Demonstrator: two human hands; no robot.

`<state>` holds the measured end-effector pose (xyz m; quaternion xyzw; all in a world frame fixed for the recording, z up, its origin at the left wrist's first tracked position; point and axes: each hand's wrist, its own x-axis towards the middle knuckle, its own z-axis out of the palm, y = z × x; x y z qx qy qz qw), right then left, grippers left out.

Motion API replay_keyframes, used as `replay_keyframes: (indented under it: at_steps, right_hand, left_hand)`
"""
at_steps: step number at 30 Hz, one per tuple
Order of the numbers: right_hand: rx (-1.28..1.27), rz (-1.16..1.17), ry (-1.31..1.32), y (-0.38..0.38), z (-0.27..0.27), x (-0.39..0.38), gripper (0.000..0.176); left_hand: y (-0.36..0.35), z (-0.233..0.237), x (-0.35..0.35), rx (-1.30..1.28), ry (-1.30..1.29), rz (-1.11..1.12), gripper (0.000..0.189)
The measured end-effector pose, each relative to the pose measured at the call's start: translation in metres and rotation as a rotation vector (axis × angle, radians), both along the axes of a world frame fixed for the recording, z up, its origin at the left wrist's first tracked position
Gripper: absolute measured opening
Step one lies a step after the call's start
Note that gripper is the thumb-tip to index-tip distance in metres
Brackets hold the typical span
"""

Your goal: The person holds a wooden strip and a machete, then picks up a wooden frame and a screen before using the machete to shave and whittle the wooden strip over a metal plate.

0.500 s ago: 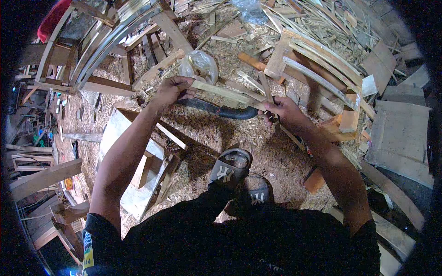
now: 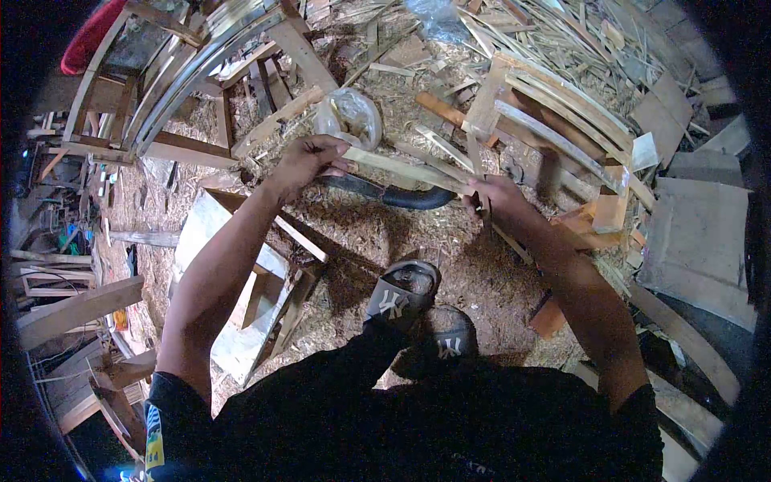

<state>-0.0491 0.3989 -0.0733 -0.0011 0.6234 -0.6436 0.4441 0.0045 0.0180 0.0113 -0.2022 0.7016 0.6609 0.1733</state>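
Note:
A thin pale wooden strip (image 2: 397, 167) spans between my two hands above the floor. My left hand (image 2: 309, 163) pinches its left end between thumb and fingers. At the other end, my right hand (image 2: 499, 198) is closed around the strip together with a second narrow wooden stick (image 2: 474, 153), which crosses it nearly upright. Right-hand fingers are partly hidden by the wood. Just below the strip, a curved black tube-like piece (image 2: 418, 198) lies on the floor, apart from my hands as far as I can see.
Wood shavings cover the floor (image 2: 361, 241). A clear plastic bag (image 2: 349, 116) lies ahead. Curved wooden frames (image 2: 562, 128) stand to the right, others at upper left. A pale box-like wooden piece (image 2: 241, 297) sits near my left forearm. My slippers (image 2: 401, 297) are below.
Both hands have shifted slightly to the right with the strip. The second stick in my right hand has turned a little more upright.

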Motion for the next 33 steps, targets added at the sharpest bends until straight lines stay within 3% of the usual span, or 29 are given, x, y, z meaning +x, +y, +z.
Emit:
replay_keyframes:
  at_steps: [9, 12, 20, 23, 28, 33]
  right_hand:
    - [-0.065, -0.049, 0.105, -0.004, 0.013, -0.002, 0.032]
    - [-0.027, -0.065, 0.078, -0.009, 0.011, -0.002, 0.030]
    - [-0.222, -0.256, -0.129, -0.023, -0.005, -0.012, 0.028]
    - [-0.185, -0.274, -0.008, -0.029, 0.011, -0.009, 0.027]
    - [-0.214, -0.268, -0.069, -0.033, -0.009, -0.014, 0.026]
    - [-0.129, -0.053, 0.086, -0.039, -0.002, -0.015, 0.030]
  left_hand:
    - [-0.006, 0.003, 0.001, -0.113, -0.031, 0.041, 0.030]
    - [-0.011, 0.005, 0.002, -0.093, -0.014, 0.082, 0.027]
    - [-0.022, -0.002, 0.006, -0.017, 0.086, 0.115, 0.025]
    - [-0.025, 0.003, 0.009, -0.063, 0.051, 0.102, 0.026]
    - [-0.018, 0.014, 0.013, 0.003, 0.013, 0.166, 0.025]
    - [-0.026, 0.006, 0.011, 0.026, 0.066, 0.178, 0.024]
